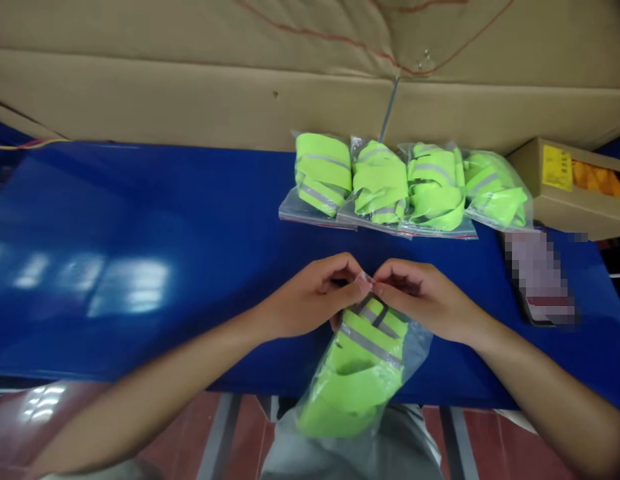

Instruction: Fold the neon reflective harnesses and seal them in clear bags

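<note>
A clear zip-lock bag [357,373] with a folded neon-yellow reflective strap inside hangs over the table's front edge, above my lap. My left hand [323,293] pinches the bag's top edge between thumb and fingers. Right beside it, my right hand [423,297] pinches the same edge, the two thumb tips almost touching. Grey reflective stripes and a dark piece show through the plastic just below my fingers. The part of the bag's top inside my fingers is hidden.
Several filled bags [383,183] of the same kind lie in a row at the back of the blue table [215,233]. A phone [540,277] lies on the right, near a cardboard box [565,200] with orange contents. A brown panel [190,100] stands behind.
</note>
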Motion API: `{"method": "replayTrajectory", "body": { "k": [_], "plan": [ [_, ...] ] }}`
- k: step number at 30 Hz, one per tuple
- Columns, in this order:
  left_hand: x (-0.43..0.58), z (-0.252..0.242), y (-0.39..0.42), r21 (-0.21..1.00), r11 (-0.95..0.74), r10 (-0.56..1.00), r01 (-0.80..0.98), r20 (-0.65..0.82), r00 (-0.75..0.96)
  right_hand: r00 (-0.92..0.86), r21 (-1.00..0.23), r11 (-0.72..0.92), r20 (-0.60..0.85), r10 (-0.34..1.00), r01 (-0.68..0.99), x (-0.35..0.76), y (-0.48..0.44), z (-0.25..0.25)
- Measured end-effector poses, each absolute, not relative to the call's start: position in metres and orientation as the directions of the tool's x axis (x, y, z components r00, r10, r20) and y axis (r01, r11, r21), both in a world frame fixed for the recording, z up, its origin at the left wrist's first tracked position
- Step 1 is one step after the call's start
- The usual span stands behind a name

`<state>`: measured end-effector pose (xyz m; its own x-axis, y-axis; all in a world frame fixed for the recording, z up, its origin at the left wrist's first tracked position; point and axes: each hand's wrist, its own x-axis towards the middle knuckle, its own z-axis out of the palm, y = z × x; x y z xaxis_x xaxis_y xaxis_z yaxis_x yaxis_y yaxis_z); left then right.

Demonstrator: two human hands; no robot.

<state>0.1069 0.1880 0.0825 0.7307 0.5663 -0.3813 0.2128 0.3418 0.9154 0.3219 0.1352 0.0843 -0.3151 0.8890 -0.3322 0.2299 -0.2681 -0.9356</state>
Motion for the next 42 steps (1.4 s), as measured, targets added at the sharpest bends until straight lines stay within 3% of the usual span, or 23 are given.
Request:
{"method": "replayTrajectory", "body": {
  "k": [9,22,26,33,42],
  "plan": [
    [0.103,0.085,0.194,0.907,0.291,0.686,0.304,-0.419,0.595,-0.29,-0.881,-0.138,-0.292,0.912,0.453,0.324,0.135,0.086],
    [0.104,0.084,0.191,0.953,0.138,0.729,0.269,-0.282,0.624,-0.283,-0.904,-0.296,-0.384,0.879,0.307,0.326,0.132,0.088],
    [0.105,0.082,0.185,0.931,0.205,0.744,0.303,-0.349,0.57,-0.24,-0.9,-0.306,-0.386,0.891,0.311,0.323,0.132,0.09],
    [0.105,0.082,0.184,0.902,0.395,0.694,0.175,-0.418,0.586,-0.323,-0.888,-0.16,-0.318,0.892,0.431,0.335,0.13,0.105],
    [0.103,0.087,0.184,0.925,0.321,0.716,0.204,-0.378,0.587,-0.343,-0.856,-0.23,-0.412,0.844,0.463,0.342,0.129,0.108]
  ]
}}
